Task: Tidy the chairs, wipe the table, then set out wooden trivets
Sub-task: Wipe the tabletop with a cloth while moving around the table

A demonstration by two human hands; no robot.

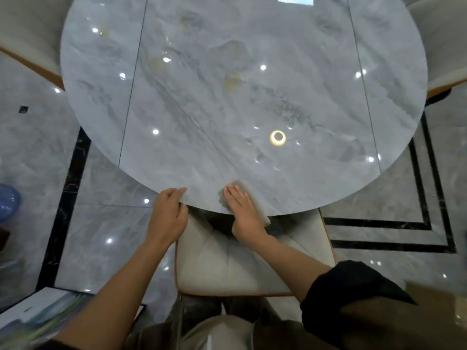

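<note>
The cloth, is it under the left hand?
No, the cloth lies under the flat right hand, while the left hand holds the edge of the table.

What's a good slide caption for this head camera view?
Right hand presses a grey cloth on the round marble table, left hand holding its near rim.

We stand on a glossy grey marble-tile floor [32,152] crossed by black inlaid border strips [65,198], small bright ceiling-light spots [109,240] mirrored in it. A round grey marble-look surface [252,72] fills the middle and carries a ring-shaped lamp reflection [278,138]. A cream padded chair [227,269] sits tucked at its near edge, another cream chair [25,34] far left, a third cream chair [442,46] far right.
</note>
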